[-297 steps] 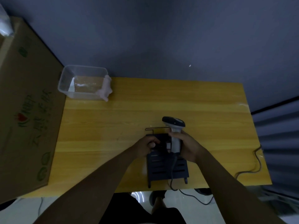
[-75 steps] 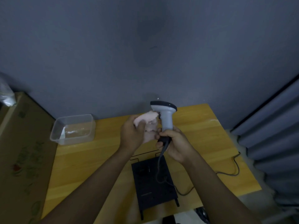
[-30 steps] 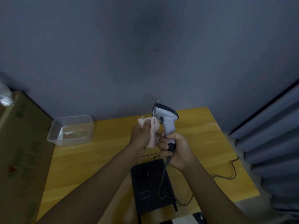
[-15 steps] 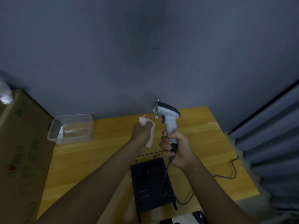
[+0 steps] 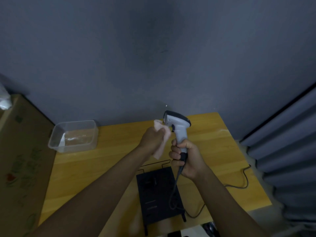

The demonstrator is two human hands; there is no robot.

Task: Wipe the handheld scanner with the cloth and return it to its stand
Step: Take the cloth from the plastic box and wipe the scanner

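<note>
My right hand (image 5: 187, 158) grips the lower handle of the grey and black handheld scanner (image 5: 177, 125), held upright above the table with its head facing left. A pale pink cloth (image 5: 160, 134) is bunched in my left hand (image 5: 152, 139), and its upper edge touches the front of the scanner head. Below both hands the black perforated stand (image 5: 157, 192) lies on the wooden table (image 5: 102, 161). The scanner's dark cable (image 5: 174, 190) hangs from the handle across the stand.
A clear plastic tub (image 5: 73, 135) sits at the table's back left corner. A large cardboard box (image 5: 18, 159) stands against the table's left side. The cable (image 5: 239, 183) trails over the table's right part. Grey pleated curtains (image 5: 290, 151) hang at the right.
The cloth in my left hand has moved up and right to meet the scanner head's front. The scanner stays upright in my right hand, hardly shifted.
</note>
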